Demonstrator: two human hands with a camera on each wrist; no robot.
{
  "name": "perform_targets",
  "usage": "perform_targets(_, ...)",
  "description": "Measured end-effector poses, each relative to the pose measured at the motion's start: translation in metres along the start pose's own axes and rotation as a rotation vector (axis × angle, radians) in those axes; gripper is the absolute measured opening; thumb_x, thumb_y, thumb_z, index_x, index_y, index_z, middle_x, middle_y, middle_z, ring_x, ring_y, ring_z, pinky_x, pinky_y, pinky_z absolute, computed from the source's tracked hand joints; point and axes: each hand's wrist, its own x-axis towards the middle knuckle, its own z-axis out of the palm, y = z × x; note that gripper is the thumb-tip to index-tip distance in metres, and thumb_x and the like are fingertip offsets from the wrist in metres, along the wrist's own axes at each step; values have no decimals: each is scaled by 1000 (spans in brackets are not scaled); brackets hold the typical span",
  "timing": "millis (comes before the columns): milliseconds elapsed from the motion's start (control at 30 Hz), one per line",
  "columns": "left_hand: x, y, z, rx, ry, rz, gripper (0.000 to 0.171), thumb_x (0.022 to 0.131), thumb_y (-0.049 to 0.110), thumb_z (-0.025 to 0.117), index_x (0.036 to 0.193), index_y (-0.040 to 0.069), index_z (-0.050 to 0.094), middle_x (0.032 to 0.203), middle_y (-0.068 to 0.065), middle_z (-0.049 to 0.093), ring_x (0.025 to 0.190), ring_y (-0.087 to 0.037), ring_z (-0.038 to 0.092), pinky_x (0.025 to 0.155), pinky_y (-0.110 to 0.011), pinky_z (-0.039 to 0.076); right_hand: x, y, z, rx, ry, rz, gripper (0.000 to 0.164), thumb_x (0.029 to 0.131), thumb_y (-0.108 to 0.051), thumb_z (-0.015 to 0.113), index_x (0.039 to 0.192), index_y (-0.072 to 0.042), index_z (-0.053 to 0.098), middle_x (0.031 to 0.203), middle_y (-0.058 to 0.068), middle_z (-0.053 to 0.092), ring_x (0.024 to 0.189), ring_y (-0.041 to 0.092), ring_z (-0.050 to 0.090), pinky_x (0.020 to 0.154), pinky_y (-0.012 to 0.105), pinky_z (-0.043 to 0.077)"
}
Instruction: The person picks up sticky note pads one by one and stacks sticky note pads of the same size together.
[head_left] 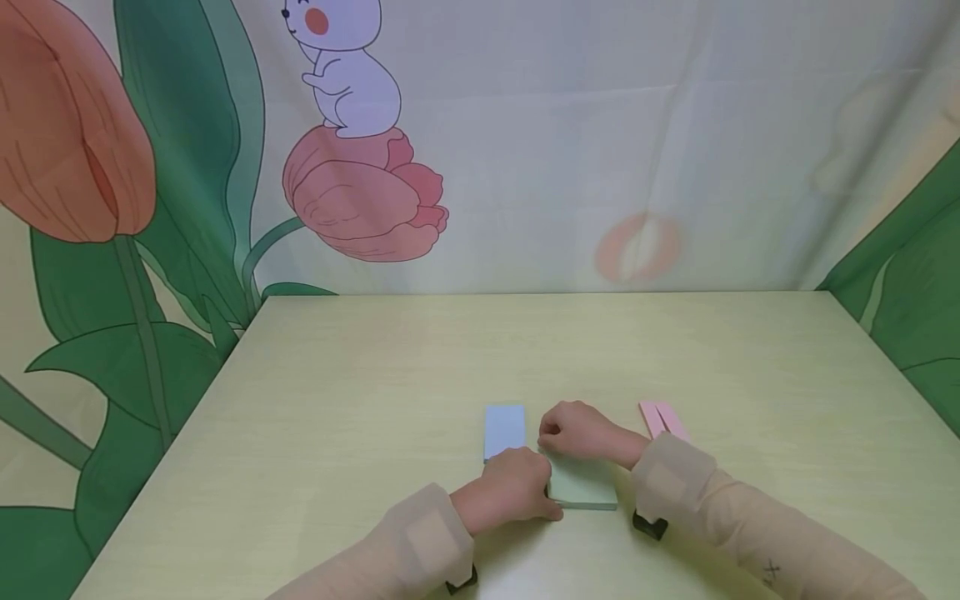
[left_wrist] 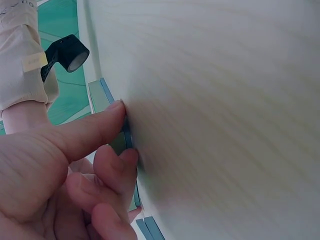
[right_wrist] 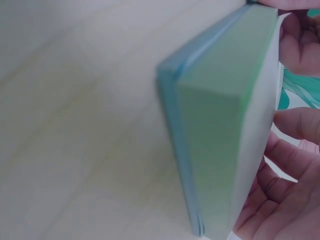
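Note:
A square green sticky-note pad [head_left: 581,483] with a darker bluish layer along its bottom lies flat on the table. My left hand [head_left: 513,483] holds its left side, the thumb low at the near left corner. In the left wrist view the left hand [left_wrist: 90,165] has its thumb tip on the pad's edge and its other fingers bent. My right hand [head_left: 581,429] is over the pad's far left part, fingers curled. In the right wrist view the right hand [right_wrist: 285,185] touches the pad's pale top face; whether it pinches a sheet is hidden.
A blue rectangular pad [head_left: 505,429] lies just behind the left hand. Two narrow pink strips [head_left: 660,418] lie beyond the right wrist, partly covered by the sleeve. The pale wooden table [head_left: 337,375] ends at a printed cloth [head_left: 525,183] behind.

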Motion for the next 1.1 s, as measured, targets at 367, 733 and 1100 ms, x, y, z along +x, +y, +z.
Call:
perform_targets(367, 0, -1, 1, -7, -24, -18, 40, 68, 45, 70, 57, 15, 47, 56, 6, 43, 50, -9, 37, 43, -24, 33, -3, 4, -2, 19, 36, 22, 12, 82, -13, 56, 79, -10, 68, 73, -3, 62, 64, 9, 47, 60, 22, 39)
perform_targets(733, -8, -9, -8, -197, -80, -19, 40, 69, 42, 71, 51, 14, 48, 47, 8, 38, 46, -7, 35, 42, -20, 29, -27, 21, -25, 155, 238, 170, 17, 84, -12, 48, 80, -5, 63, 72, 3, 58, 60, 12, 46, 54, 24, 39)
perform_targets(1100, -9, -16, -9, -416, 76, 37, 19, 89, 11, 42, 87, 2, 59, 59, 2, 44, 48, -8, 34, 46, -18, 30, -55, 33, -35, 617, 87, 337, 41, 87, -19, 47, 121, 3, 41, 113, 18, 52, 93, 23, 53, 72, 32, 49)
